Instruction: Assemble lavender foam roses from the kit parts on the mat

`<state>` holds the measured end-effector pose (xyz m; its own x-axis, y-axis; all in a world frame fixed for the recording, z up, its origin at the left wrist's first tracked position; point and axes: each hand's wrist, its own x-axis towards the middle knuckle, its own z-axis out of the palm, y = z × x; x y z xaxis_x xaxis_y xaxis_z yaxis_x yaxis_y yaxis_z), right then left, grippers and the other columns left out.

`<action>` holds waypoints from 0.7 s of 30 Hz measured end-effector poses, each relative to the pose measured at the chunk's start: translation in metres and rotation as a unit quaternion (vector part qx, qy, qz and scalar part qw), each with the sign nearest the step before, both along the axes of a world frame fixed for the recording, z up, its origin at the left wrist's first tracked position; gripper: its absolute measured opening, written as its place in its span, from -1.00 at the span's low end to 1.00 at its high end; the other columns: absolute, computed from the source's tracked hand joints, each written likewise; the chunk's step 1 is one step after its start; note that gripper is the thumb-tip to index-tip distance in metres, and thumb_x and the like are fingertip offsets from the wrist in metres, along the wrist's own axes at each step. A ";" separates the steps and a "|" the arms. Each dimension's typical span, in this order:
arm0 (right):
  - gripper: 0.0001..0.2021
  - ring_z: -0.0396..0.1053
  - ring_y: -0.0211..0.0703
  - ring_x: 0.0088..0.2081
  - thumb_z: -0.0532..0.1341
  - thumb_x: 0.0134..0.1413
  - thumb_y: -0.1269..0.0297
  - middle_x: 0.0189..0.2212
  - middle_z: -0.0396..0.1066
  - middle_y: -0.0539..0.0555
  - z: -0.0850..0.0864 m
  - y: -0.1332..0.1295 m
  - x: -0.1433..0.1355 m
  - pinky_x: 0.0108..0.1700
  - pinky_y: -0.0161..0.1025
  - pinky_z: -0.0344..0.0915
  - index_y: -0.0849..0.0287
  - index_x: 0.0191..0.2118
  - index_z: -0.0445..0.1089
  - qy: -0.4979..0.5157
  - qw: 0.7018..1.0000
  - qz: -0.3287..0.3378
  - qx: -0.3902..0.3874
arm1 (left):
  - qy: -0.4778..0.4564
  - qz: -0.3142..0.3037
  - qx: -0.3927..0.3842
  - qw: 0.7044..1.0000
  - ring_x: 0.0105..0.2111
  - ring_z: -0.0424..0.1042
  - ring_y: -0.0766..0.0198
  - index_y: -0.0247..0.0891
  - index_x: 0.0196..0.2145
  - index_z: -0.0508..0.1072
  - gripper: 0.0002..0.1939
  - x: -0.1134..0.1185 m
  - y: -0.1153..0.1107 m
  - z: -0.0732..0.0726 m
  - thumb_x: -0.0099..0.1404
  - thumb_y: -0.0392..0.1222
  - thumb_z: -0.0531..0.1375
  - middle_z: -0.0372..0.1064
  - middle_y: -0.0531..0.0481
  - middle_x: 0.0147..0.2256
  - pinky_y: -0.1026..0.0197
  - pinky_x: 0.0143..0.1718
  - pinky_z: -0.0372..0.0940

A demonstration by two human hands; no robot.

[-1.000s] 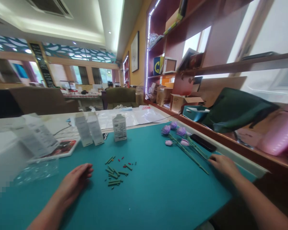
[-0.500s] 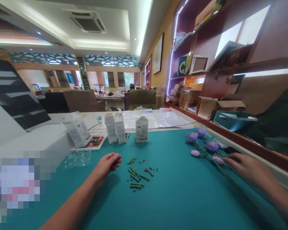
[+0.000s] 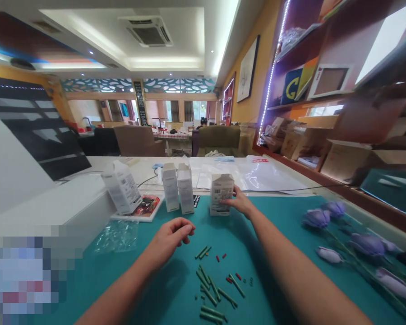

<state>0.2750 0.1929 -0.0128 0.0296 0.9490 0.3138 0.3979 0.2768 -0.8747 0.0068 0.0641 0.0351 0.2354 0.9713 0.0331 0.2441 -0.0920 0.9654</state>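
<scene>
My right hand (image 3: pixel 241 202) reaches to the back of the green mat and grips a small white carton (image 3: pixel 220 198) by its right side. Its thumb lies across the printed front, and the carton stands upright. My left hand (image 3: pixel 176 234) hovers over the mat with curled fingers and the thumb against them; whatever is inside, if anything, is hidden. In front of the hands lie several short green sticks (image 3: pixel 209 284), some small red pieces (image 3: pixel 229 280) and tiny dark bits (image 3: pixel 251 281).
Two white cartons (image 3: pixel 177 189) stand left of the gripped one. Another carton (image 3: pixel 123 187) leans over a framed picture (image 3: pixel 152 210). Crumpled clear plastic (image 3: pixel 117 234) lies at the left. Purple artificial flowers (image 3: pixel 367 245) lie at the right edge.
My right hand has left the purple flowers, moved left across the mat and taken hold of the carton. My left hand stays curled near the sticks. The view has turned to the right.
</scene>
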 end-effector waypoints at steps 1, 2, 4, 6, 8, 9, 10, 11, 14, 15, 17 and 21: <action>-0.39 0.42 -0.03 -0.10 0.36 -0.25 0.24 -0.10 0.46 0.12 -0.001 0.005 -0.004 -0.10 -0.07 0.38 0.15 0.03 0.26 0.010 1.000 0.019 0.000 | 0.001 0.004 -0.006 1.000 -0.46 0.32 0.26 -0.23 -0.39 0.46 -0.71 -0.004 0.001 -0.002 0.07 0.06 0.18 0.45 -0.04 -0.39 0.24 -0.44 0.16; -0.45 0.44 -0.04 -0.15 0.35 -0.23 0.26 -0.17 0.49 0.09 -0.002 0.008 -0.007 -0.12 -0.06 0.39 0.16 -0.01 0.28 0.017 0.999 0.033 0.001 | 0.000 0.008 -0.011 1.000 -0.46 0.32 0.26 -0.23 -0.39 0.46 -0.70 -0.008 0.002 -0.005 0.06 0.07 0.19 0.45 -0.04 -0.39 0.24 -0.44 0.16; -0.52 0.45 -0.02 -0.19 0.34 -0.23 0.29 -0.24 0.52 0.06 -0.005 0.006 -0.010 -0.14 -0.01 0.39 0.16 -0.07 0.31 0.018 0.999 0.042 0.010 | 0.001 0.012 -0.019 1.000 -0.46 0.32 0.25 -0.23 -0.39 0.47 -0.67 -0.013 0.005 -0.009 0.05 0.10 0.19 0.45 -0.04 -0.39 0.25 -0.45 0.16; -0.51 0.42 0.05 -0.13 0.36 -0.26 0.31 -0.21 0.51 0.07 -0.006 -0.003 -0.010 -0.08 0.06 0.35 0.13 -0.08 0.33 0.005 0.999 0.028 0.033 | 0.001 0.017 -0.026 1.000 -0.47 0.33 0.25 -0.23 -0.40 0.47 -0.65 -0.016 0.007 -0.012 0.04 0.12 0.20 0.45 -0.04 -0.40 0.25 -0.46 0.15; -0.49 0.35 0.12 -0.02 0.35 -0.25 0.32 -0.14 0.48 0.09 -0.006 -0.019 -0.008 0.02 0.09 0.28 0.09 -0.05 0.35 -0.016 0.998 0.005 0.062 | 0.002 0.021 -0.033 0.999 -0.48 0.33 0.26 -0.23 -0.41 0.47 -0.65 -0.019 0.008 -0.016 0.01 0.13 0.21 0.45 -0.04 -0.41 0.26 -0.47 0.15; -0.50 0.31 0.13 0.02 0.33 -0.23 0.33 -0.10 0.45 0.10 -0.006 -0.029 -0.007 0.06 0.09 0.25 0.07 -0.03 0.35 -0.028 0.997 -0.007 0.077 | 0.002 0.022 -0.034 0.999 -0.48 0.33 0.26 -0.23 -0.42 0.47 -0.65 -0.021 0.009 -0.019 0.00 0.13 0.22 0.45 -0.04 -0.42 0.26 -0.48 0.16; -0.52 0.28 0.13 0.06 0.30 -0.18 0.33 -0.07 0.43 0.10 -0.005 -0.038 -0.006 0.10 0.08 0.22 0.05 -0.02 0.35 -0.040 0.995 -0.017 0.090 | 0.003 0.024 -0.034 0.999 -0.49 0.34 0.26 -0.23 -0.43 0.47 -0.65 -0.022 0.008 -0.021 -0.01 0.12 0.23 0.45 -0.03 -0.42 0.26 -0.48 0.16; -0.53 0.26 0.12 0.07 0.27 -0.15 0.33 -0.06 0.42 0.11 -0.004 -0.047 -0.005 0.11 0.06 0.21 0.04 -0.01 0.36 -0.054 0.993 -0.026 0.102 | 0.006 0.025 -0.033 0.999 -0.49 0.34 0.25 -0.23 -0.43 0.47 -0.66 -0.024 0.008 -0.022 -0.01 0.12 0.23 0.45 -0.03 -0.43 0.26 -0.49 0.17; -0.61 0.30 0.14 0.03 0.23 -0.11 0.30 -0.14 0.45 0.15 0.000 -0.067 -0.004 0.06 0.01 0.25 0.06 -0.06 0.40 -0.086 0.988 -0.037 0.119 | 0.035 0.026 -0.004 0.999 -0.49 0.36 0.23 -0.23 -0.40 0.47 -0.70 -0.029 0.008 -0.020 0.06 0.07 0.20 0.45 -0.02 -0.43 0.23 -0.46 0.22; -0.64 0.33 0.16 -0.01 0.24 -0.12 0.27 -0.19 0.47 0.15 0.000 -0.071 -0.004 0.01 0.00 0.27 0.07 -0.10 0.41 -0.094 0.988 -0.042 0.114 | 0.055 0.030 0.024 0.998 -0.47 0.37 0.21 -0.22 -0.37 0.47 -0.71 -0.030 0.010 -0.016 0.10 0.05 0.18 0.45 -0.02 -0.42 0.21 -0.42 0.24; -0.65 0.38 0.16 -0.10 0.27 -0.17 0.21 -0.26 0.48 0.13 0.000 -0.077 -0.002 -0.08 0.00 0.32 0.09 -0.15 0.39 -0.100 0.988 -0.075 0.090 | 0.118 0.056 0.113 0.985 -0.40 0.40 0.17 -0.21 -0.28 0.47 -0.73 -0.028 0.018 -0.001 0.17 -0.02 0.13 0.44 -0.03 -0.39 0.18 -0.32 0.27; -0.54 0.42 0.07 -0.19 0.29 -0.21 0.10 -0.23 0.47 0.12 -0.005 -0.079 0.007 -0.19 -0.07 0.34 0.14 -0.11 0.30 -0.065 0.985 -0.153 0.038 | 0.319 0.147 0.323 0.879 -0.09 0.37 0.10 -0.26 0.02 0.36 -0.65 -0.014 0.053 0.039 0.31 -0.18 0.01 0.36 -0.17 -0.04 0.14 -0.09 0.22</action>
